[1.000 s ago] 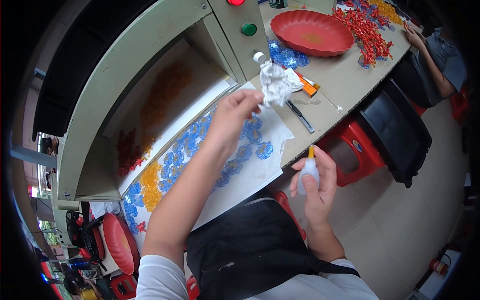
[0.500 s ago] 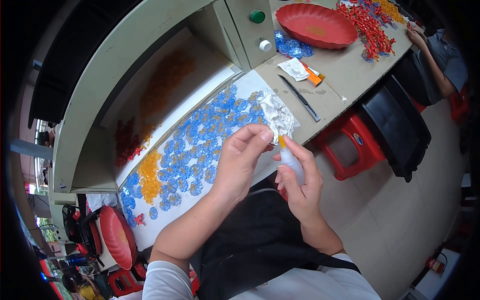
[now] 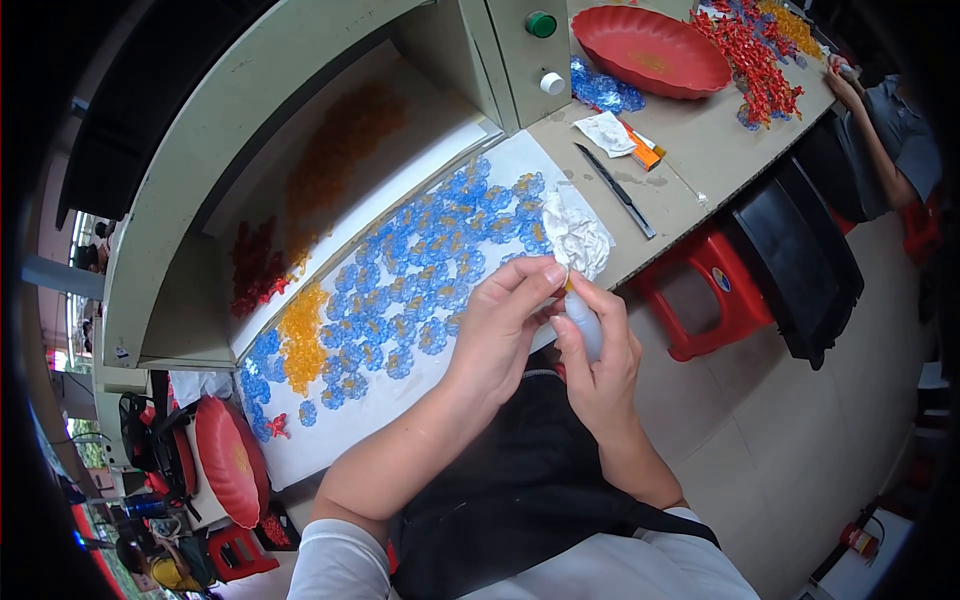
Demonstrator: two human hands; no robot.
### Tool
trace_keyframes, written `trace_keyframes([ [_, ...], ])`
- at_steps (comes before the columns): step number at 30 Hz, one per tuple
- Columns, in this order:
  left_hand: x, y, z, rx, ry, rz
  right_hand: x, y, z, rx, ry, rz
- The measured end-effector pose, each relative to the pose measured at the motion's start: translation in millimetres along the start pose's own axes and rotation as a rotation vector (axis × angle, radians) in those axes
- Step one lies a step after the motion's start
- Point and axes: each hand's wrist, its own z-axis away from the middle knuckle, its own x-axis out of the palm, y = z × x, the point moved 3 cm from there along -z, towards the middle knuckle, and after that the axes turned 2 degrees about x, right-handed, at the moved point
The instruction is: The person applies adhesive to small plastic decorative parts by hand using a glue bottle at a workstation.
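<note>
A white sheet [image 3: 440, 400] crosses mid-frame, covered with blue flowers [image 3: 430, 270] and an orange heap [image 3: 300, 345] at its left. A red tray [image 3: 650, 50], upper right, holds a few orange bits; another red tray [image 3: 228, 460] sits lower left. At centre, the left hand [image 3: 500, 325] pinches a crumpled tissue [image 3: 578, 238] against the tip of a small bottle [image 3: 582, 318] gripped by the right hand [image 3: 600, 360].

a beige workbench [image 3: 700, 165] carries a white sheet [image 3: 400, 400] of blue pieces [image 3: 430, 280], a red tray [image 3: 650, 50] and a knife [image 3: 615, 190].
</note>
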Motion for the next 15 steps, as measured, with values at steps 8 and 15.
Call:
trace_keyframes([
  [8, 9.5, -13.5, -2.2, 0.076, 0.025, 0.037, 2.3, 17.4, -1.7, 0.366, 0.016, -0.418],
  [15, 14.9, -16.3, -8.1, 0.183, 0.11, -0.012, 0.1, 25.7, -0.6, 0.397, -0.095, -0.503],
])
